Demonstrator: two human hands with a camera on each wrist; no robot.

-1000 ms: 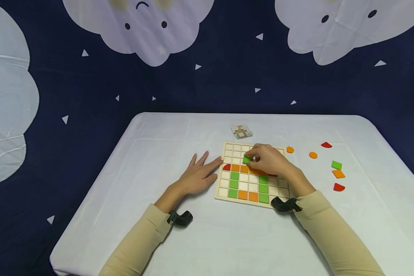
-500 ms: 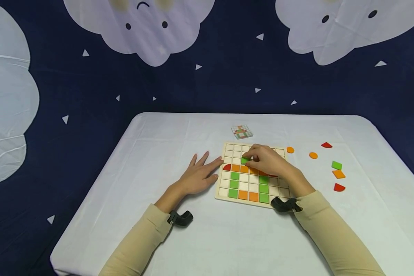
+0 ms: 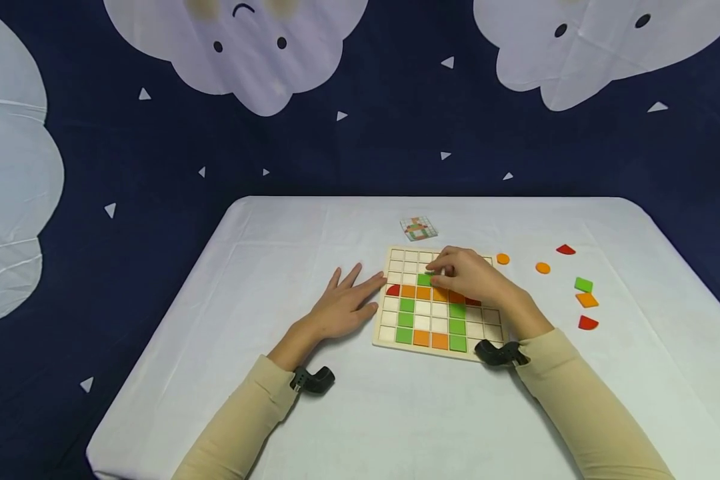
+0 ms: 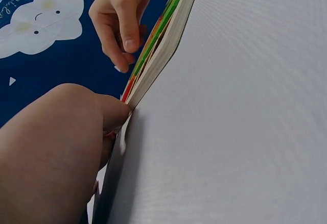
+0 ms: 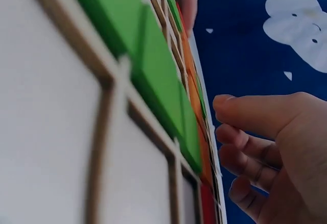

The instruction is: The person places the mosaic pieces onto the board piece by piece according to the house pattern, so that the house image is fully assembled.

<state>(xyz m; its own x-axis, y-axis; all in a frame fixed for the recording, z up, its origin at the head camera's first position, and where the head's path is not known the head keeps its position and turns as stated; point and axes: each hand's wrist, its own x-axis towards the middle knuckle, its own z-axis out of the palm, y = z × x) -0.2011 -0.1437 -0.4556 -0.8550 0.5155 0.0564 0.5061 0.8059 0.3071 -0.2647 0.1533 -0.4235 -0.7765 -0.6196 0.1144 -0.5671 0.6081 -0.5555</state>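
Note:
A wooden grid board lies on the table, with green, orange and red tiles set in some of its cells. My left hand rests on the cloth with fingers spread; its fingertips touch the board's left edge. Over the upper part of the board is my right hand, thumb and fingers loosely bent. A square green tile lies just left of those fingertips, above the orange row. In the right wrist view, a gap shows between the thumb and fingers of the right hand, and nothing is held there.
A small pattern card lies behind the board. Loose pieces are scattered to the right: orange discs, red pieces, a green square and an orange square. A dark cloud-print curtain hangs behind the table.
The green tile moved slightly left in my right fingers and now lies on the board, let go. The right fingertips have drawn a little to the right. My left hand stays put.

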